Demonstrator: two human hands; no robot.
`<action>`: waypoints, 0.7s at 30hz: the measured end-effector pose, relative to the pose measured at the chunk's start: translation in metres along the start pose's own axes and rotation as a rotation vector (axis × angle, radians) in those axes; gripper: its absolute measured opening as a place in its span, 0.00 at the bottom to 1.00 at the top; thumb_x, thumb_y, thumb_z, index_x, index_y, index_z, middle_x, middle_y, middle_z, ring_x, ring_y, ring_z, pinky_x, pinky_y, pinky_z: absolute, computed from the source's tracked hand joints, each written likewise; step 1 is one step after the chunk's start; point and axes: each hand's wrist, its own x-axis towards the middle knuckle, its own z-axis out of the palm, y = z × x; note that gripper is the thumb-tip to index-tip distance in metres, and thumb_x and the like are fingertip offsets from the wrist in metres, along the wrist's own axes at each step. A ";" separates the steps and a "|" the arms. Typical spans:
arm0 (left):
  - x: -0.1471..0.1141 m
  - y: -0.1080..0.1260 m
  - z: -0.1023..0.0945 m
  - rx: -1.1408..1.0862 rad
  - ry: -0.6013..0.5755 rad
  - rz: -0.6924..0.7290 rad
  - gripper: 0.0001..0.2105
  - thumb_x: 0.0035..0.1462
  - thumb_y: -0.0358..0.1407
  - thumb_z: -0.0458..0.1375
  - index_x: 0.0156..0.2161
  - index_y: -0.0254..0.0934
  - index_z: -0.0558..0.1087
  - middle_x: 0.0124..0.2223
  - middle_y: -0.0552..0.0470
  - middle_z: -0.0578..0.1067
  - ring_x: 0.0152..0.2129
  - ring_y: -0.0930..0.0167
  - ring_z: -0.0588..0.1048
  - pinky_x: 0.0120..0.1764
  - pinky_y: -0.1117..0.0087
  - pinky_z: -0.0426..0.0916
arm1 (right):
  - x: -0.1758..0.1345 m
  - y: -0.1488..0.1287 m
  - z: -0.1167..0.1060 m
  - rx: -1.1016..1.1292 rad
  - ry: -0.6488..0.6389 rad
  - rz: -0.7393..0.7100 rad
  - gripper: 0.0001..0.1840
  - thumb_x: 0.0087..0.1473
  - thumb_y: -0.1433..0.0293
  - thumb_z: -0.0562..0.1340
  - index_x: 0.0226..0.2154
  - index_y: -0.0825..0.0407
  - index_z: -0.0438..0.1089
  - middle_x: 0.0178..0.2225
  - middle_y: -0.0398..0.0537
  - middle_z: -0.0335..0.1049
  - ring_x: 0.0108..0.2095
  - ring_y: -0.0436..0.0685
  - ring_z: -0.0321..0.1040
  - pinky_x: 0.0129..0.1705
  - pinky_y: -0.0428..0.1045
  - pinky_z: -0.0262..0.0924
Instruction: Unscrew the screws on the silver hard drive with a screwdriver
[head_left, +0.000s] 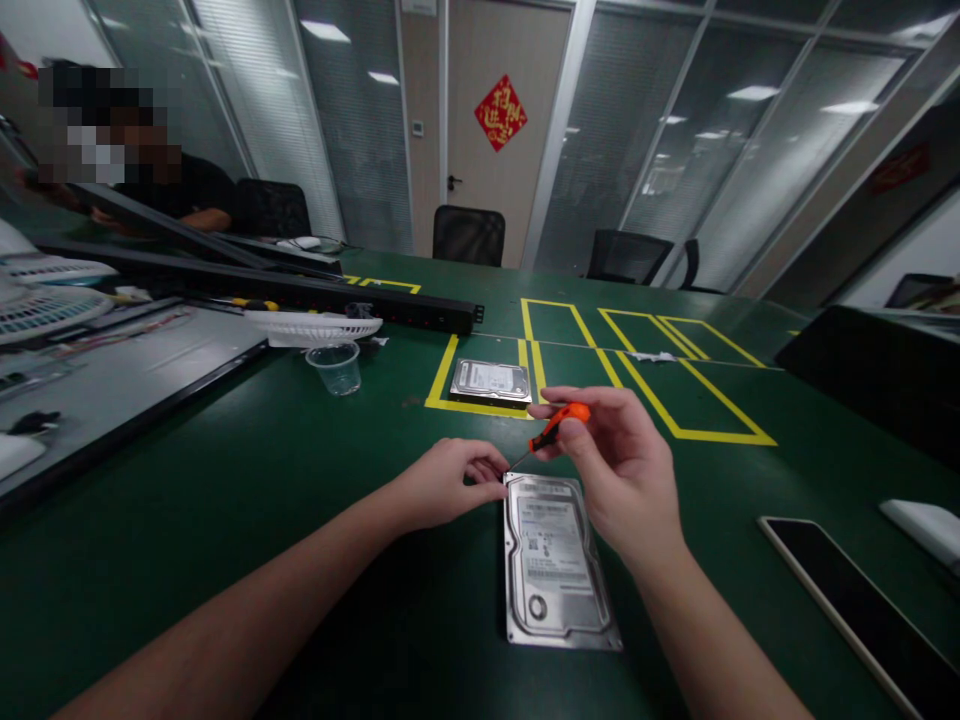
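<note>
A silver hard drive [551, 560] lies label up on the green table in front of me. My left hand [454, 483] is at its far left corner, thumb and curled fingers closed around that corner. In my right hand [626, 460] is a screwdriver with an orange and black handle [561, 425], gripped between thumb and fingers. Its thin shaft slants down to the left, and the tip meets the same corner beside my left fingertips. Whether a screw sits under the tip is too small to tell.
Another hard drive [491, 382] lies inside a yellow tape outline [442, 375] ahead. A clear plastic cup [335, 370] stands left of it, near a long black bar [420, 308] and a large flat panel [150, 370]. A phone [855, 610] lies at right. A person [187, 195] sits far left.
</note>
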 end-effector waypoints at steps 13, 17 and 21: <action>0.000 0.000 0.000 0.001 -0.009 -0.001 0.12 0.57 0.34 0.69 0.46 0.31 0.80 0.40 0.44 0.84 0.36 0.65 0.82 0.44 0.63 0.77 | 0.000 0.001 0.000 -0.021 -0.023 -0.016 0.09 0.68 0.68 0.64 0.50 0.45 0.74 0.50 0.50 0.77 0.46 0.57 0.79 0.37 0.51 0.79; 0.000 0.000 0.000 -0.001 -0.003 0.000 0.12 0.57 0.34 0.69 0.45 0.31 0.80 0.40 0.44 0.84 0.36 0.65 0.82 0.43 0.63 0.78 | 0.000 0.000 0.001 0.005 -0.049 -0.006 0.09 0.68 0.67 0.63 0.50 0.44 0.72 0.52 0.50 0.76 0.49 0.58 0.79 0.38 0.51 0.79; 0.000 0.003 0.000 0.002 -0.006 -0.001 0.11 0.57 0.34 0.69 0.45 0.32 0.80 0.40 0.44 0.84 0.36 0.65 0.82 0.43 0.64 0.78 | -0.001 0.002 -0.001 -0.032 -0.088 -0.014 0.15 0.71 0.66 0.59 0.56 0.42 0.73 0.55 0.51 0.75 0.50 0.58 0.78 0.40 0.52 0.79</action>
